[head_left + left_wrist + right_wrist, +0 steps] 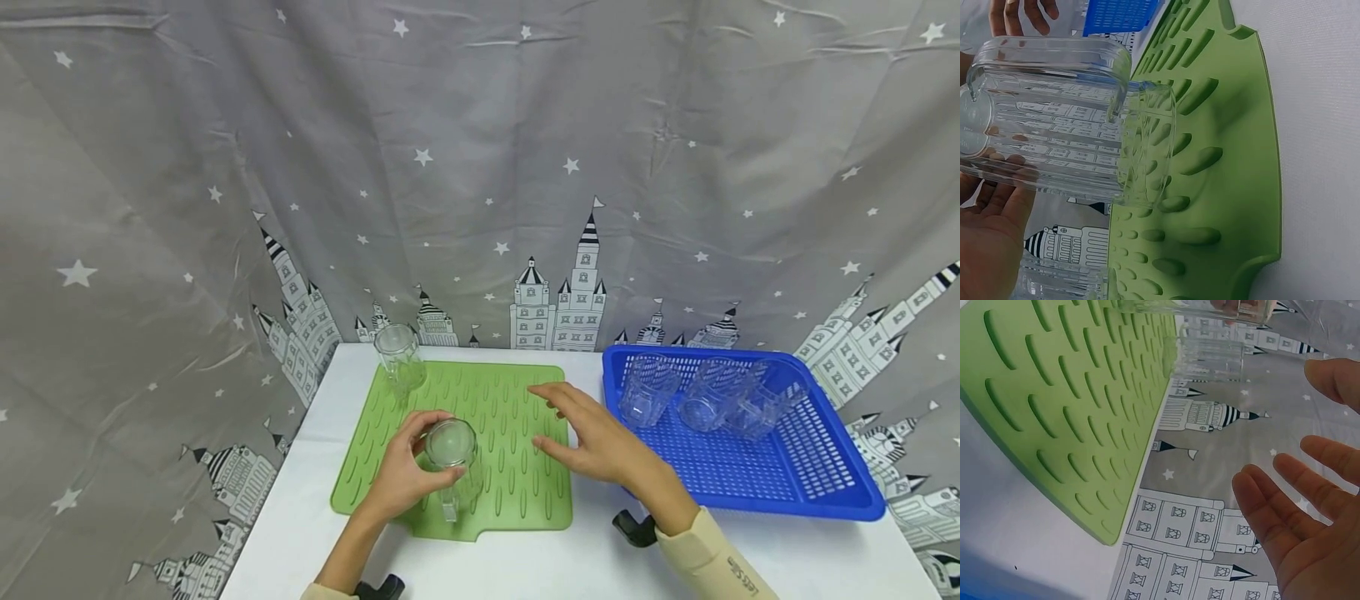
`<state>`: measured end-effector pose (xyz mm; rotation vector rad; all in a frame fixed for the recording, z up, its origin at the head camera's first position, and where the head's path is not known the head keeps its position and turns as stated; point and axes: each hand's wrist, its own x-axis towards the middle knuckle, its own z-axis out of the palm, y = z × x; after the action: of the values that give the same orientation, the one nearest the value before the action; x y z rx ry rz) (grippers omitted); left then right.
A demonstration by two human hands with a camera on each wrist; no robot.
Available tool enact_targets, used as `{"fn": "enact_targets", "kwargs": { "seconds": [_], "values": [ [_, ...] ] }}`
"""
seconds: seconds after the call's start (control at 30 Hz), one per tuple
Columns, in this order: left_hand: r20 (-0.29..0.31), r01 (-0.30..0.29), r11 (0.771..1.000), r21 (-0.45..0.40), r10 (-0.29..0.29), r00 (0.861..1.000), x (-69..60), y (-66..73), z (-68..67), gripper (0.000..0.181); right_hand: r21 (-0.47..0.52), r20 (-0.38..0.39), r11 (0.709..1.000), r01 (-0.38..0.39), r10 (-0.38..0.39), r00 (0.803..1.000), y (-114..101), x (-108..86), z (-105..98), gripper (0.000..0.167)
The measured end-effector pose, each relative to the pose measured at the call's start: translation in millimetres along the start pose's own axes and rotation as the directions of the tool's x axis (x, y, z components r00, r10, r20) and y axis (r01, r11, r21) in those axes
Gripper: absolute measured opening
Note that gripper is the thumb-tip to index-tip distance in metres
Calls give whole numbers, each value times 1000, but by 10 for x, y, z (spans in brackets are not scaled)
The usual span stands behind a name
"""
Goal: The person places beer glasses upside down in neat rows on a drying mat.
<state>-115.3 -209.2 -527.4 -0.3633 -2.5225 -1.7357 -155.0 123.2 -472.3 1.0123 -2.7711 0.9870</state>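
Observation:
My left hand [408, 467] grips a clear glass mug [1054, 131] near its base, fingers on one side and thumb on the other. The mug is upside down, handle [1054, 53] out to the side, its rim low over the front part of a green drying mat [517, 492]. Whether the rim touches the mat I cannot tell. Over the mat's right edge my right hand [600, 437] is held with fingers spread, holding nothing; the right wrist view shows its loose fingers [1272, 512]. A second glass mug [401, 358] stands at the mat's back left corner.
To the right sits a blue plastic basket [765, 496] with three clear glass mugs lying along its back and left part. The white table [517, 571] is backed by a grey curtain [465, 208] printed with castles and stars.

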Motion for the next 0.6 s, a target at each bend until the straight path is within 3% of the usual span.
{"fn": "enact_targets", "kwargs": {
  "seconds": [0.3,0.6],
  "values": [
    [6,16,997,72,-16,1000,53,51,-9,78,-69,-9,995,-78,78,997,39,-66,-160,69],
    [-17,-9,994,111,11,1000,195,87,-39,77,-178,-106,979,-98,80,991,278,-174,-428,65]
  ]
}}
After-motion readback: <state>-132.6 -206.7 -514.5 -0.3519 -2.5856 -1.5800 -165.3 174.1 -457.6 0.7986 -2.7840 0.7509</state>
